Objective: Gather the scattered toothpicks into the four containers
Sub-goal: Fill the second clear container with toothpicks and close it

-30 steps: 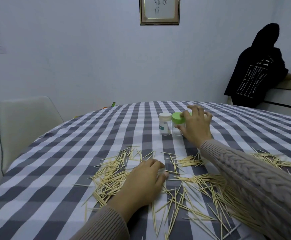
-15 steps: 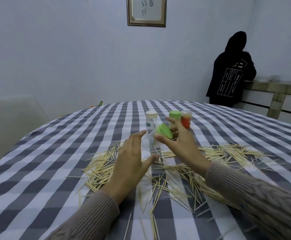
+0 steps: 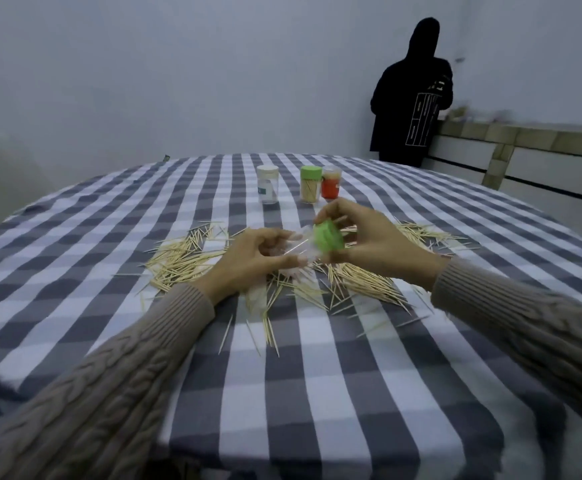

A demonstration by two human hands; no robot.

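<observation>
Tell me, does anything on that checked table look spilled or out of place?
Yes. Thin wooden toothpicks lie strewn in loose heaps across the grey-and-white checked tablecloth, around both hands, instead of inside the small jars.

A round table in checked cloth carries scattered toothpicks beneath the hands and three jars beyond them.

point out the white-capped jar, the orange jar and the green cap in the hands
white-capped jar (image 3: 267, 187), head view, on its clear body
orange jar (image 3: 330, 187), head view, on its orange part
green cap (image 3: 327, 238), head view, on its side
</observation>
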